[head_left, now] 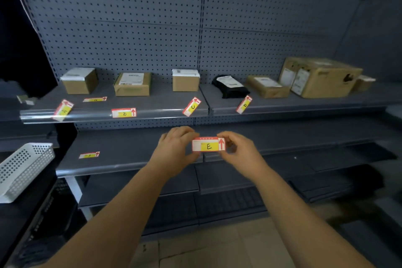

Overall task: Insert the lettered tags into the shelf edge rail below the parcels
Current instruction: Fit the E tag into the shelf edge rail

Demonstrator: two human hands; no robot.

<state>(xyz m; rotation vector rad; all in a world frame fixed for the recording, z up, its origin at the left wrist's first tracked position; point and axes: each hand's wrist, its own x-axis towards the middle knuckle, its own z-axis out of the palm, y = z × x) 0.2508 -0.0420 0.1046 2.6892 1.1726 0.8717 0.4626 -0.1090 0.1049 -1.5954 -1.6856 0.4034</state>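
Below the parcel shelf, mid-frame: both hands hold one tag in the air, in front of the lower shelf (130, 165).
Left hand (176, 150): grip closed on the left end of the E tag (208, 144), thumb in front, fingers behind.
Right hand (239, 151): grip closed on the right end of the same tag, by its red arrow.
E tag: level, face toward the camera, arrow pointing up, not touching either shelf.
Rail (97, 116): clear strip on the front edge of the upper shelf.
B tag (124, 113): sits flat in the rail, under the second box (132, 84).
A tag (63, 110): tilted, lower end at the rail.
C tag (191, 106): tilted, at the shelf edge below the third box (185, 80).
D tag (244, 104): tilted, at the edge near the black parcel (230, 86).
Loose tag (95, 99): flat on the upper shelf, letter unreadable.
F tag (89, 155): flat on the lower shelf, left.
Basket (24, 169): white, perforated, far left.
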